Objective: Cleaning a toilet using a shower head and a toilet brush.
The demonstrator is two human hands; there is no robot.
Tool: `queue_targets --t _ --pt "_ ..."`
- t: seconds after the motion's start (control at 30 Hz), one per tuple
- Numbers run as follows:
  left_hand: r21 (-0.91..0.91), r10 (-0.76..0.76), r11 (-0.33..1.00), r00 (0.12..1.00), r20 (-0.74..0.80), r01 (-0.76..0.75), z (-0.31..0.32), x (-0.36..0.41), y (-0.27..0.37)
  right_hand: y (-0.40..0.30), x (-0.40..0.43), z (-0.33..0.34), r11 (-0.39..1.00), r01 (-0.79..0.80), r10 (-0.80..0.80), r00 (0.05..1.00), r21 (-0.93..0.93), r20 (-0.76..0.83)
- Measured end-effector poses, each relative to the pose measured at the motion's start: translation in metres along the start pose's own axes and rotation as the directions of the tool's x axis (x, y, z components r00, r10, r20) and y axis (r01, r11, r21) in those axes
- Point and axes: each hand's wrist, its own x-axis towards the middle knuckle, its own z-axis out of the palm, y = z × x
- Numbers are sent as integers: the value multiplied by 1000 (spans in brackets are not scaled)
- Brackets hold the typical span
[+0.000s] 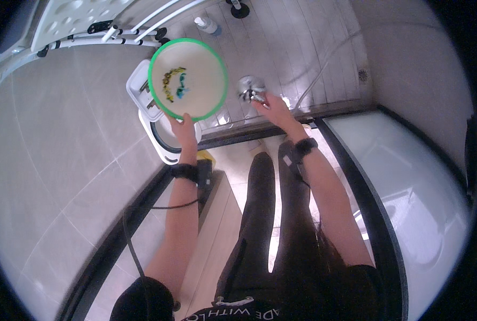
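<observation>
My left hand (182, 130) grips the near edge of a round white plastic basin (204, 76) with a green rim. A yellow and blue-green pattern shows on the inside of the basin, which is held over the shower floor. To its right, my right hand (276, 112) has its fingers around a chrome shower head (249, 86), slightly blurred. A pale shower hose (316, 78) runs from behind that hand across the slatted floor toward the right wall. The basin and the shower head are apart.
Left of the basin are a white plastic container (136, 82) and a white stand (158, 148). A pump bottle (207, 26) and a white tubular-framed seat (78, 18) are farther off. A dark sill (242, 134) crosses before my feet; a glass panel (399, 168) stands right.
</observation>
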Motion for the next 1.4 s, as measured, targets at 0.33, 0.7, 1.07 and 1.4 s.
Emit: queue_targets --t 0.33,0.7,1.07,1.4 --pt "-145 -185 952 883 432 270 37 0 -24 -35 -3 27 984 71 -111 961 161 255" --pt "-6 -277 948 837 473 317 43 -10 -22 -33 -4 31 955 295 -296 952 27 74" --pt "454 298 810 927 227 -371 28 -14 -8 -6 -5 21 946 209 -122 937 -247 327" --pt "550 506 569 787 353 -612 -7 3 28 42 -16 21 851 -77 184 970 -519 157"
